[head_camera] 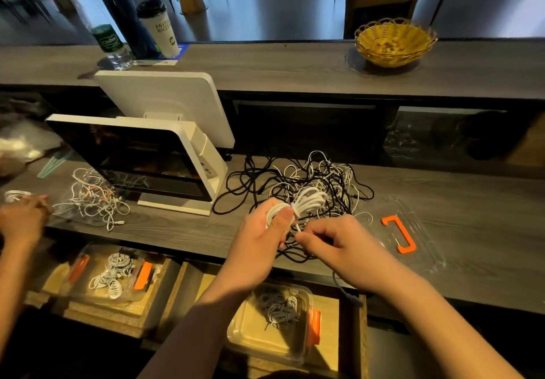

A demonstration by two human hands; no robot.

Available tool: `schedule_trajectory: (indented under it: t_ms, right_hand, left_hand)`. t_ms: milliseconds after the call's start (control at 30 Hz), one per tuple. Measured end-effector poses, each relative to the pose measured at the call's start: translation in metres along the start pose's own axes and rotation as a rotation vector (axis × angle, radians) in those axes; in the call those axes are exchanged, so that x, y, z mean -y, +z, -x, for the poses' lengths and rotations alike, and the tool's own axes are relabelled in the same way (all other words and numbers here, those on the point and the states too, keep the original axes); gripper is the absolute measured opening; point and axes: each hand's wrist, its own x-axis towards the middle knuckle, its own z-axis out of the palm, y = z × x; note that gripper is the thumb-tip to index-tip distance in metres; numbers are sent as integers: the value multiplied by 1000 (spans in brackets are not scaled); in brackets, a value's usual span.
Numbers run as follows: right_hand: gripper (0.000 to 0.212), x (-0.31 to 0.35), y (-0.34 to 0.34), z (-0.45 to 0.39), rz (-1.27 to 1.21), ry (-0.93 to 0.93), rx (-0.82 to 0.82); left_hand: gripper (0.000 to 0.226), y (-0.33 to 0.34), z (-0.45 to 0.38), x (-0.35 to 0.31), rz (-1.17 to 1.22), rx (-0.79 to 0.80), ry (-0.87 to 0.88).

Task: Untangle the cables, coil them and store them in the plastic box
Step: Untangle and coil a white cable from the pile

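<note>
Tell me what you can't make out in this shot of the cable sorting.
- Free end of the white cable coil, head view: hidden inside the right hand.
- Coil's lower loops: covered by the left hand.
- Cable count in the plastic box: blurred, partly behind the forearm.

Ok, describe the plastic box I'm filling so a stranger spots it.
Start at the white screen on the counter, then look below the counter's near edge. The plastic box sits under the forearms, holding grey coils, orange clip on its right; the other box lies farther left.
</note>
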Motion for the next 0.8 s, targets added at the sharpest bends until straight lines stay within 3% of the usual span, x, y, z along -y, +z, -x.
schedule_trajectory:
  t_ms: [133, 400, 600, 800]
  right_hand:
    - [35, 9, -2, 6, 22, -3, -76]
    - [22, 21, -7, 8, 189, -19, -6]
    - [23, 22, -3, 12, 284, -88, -110]
    - [31, 14, -22, 12, 188, -152, -240]
  left_hand:
    - [29, -4, 3, -3, -92, 10, 3]
    - [25, -10, 6, -7, -303, 98, -41]
    - [14, -19, 9, -15, -576, 315, -112]
    - [19, -30, 19, -22, -344, 576, -118]
